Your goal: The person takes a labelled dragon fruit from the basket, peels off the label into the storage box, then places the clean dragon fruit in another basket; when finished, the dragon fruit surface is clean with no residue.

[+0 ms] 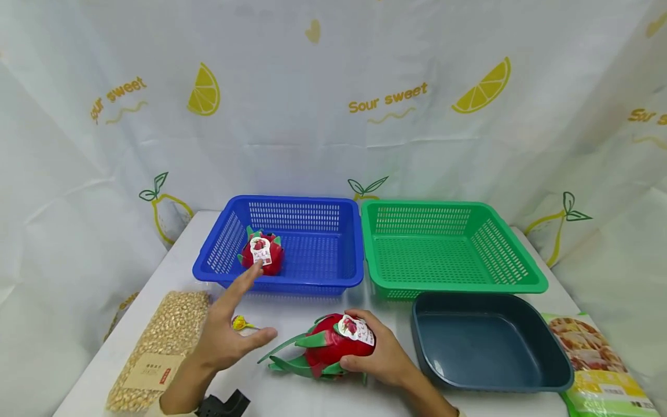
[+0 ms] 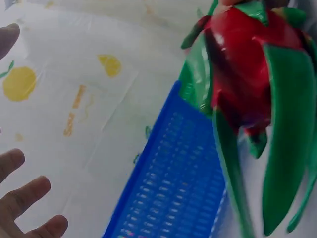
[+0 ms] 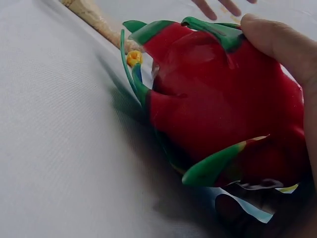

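Well, right hand (image 1: 384, 354) grips nearer dragon fruit (image 1: 333, 347).

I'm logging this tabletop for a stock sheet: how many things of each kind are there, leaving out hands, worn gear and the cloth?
Dragon fruits: 2 (held fruit, fruit in basket)
Baskets: 2 (blue basket, green basket)
Basins: 1 (dark basin)
Bags: 2 (clear bag, printed bag)
Lollipops: 1 (yellow lollipop)
Total: 8
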The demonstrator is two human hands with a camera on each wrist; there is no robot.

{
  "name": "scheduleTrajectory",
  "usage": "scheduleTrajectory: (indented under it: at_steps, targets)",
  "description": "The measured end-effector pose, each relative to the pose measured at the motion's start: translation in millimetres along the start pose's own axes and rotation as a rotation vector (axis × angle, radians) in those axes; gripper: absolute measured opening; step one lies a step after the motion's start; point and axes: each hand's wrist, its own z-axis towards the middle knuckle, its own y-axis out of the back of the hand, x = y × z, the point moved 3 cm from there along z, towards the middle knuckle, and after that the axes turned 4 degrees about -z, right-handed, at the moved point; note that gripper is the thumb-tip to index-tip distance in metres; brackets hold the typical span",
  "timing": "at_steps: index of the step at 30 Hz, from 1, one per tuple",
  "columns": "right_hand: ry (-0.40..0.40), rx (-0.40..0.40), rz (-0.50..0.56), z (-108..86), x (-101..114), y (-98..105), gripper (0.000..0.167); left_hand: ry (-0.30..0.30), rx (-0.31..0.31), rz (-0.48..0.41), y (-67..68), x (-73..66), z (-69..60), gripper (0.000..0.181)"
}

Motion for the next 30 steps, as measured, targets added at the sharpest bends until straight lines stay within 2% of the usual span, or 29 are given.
scheduleTrajectory:
  at_steps: [8, 12, 19, 24, 30]
  targets:
    - [-0.032, -0.036, -0.002, -1.3, -1, 1, 0.077, 0.264, 0.266, -0.022, -48.6, 3.5, -6.8, 0.107]
    - [-0.039, -0.035, 0.017, -0.8, -1, 1, 0.078, 0.354, 0.367, -0.043, -67.2, 6.1, -3.3, 0.108]
    - [-0.012, -0.019, 0.044, -0.5, 0, 0, 0.078, 0.426, 0.483, -0.043, -87.9, 11.7, -3.8, 0.109]
    - [-0.004, -0.016, 0.022, -1.0, 0, 1, 0.077, 0.520, 0.556, -0.028, -97.2, 16.1, -8.3, 0.104]
    - [-0.023, -0.014, -0.071, -2.2, 8, 2, 0.070, 0.531, 0.607, 0.116, -105.6, 22.4, -11.5, 0.104]
